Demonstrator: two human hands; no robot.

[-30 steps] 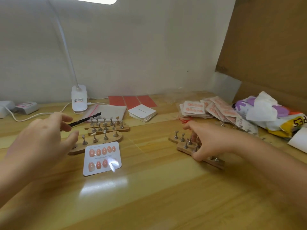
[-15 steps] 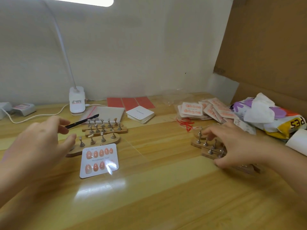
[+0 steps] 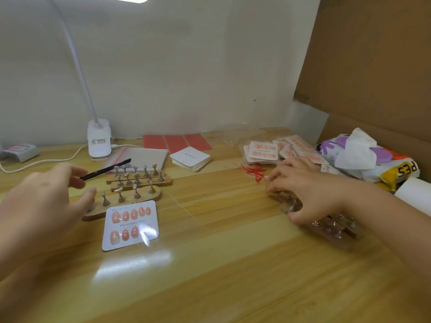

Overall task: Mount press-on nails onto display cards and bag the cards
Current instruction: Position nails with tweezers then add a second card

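Grip, right: your right hand has its fingers curled down over the blurred wooden nail-stand strips with metal pegs at the right of the table; you seem to be holding or pushing them, but motion blur hides the contact.
Grip, left: your left hand pinches a slim black tool between thumb and forefinger, tip pointing to the far right.
Card in work: the white rounded display card printed "Handmade Nail" lies flat, near and left of centre, just in front of the pale wooden stands with upright metal pegs. It carries five pink nails in the top row and three clear ones in the lower row.
Done: a heap of bagged pink nail cards sits far right.
Left: likely the last nails on this card, then its bagging; a stack of blank white cards waits behind.
Hard to make out: lamp glare covers the card's lower right corner, so you cannot tell whether nails sit there. Most pegs look bare, though they are too small to be sure.
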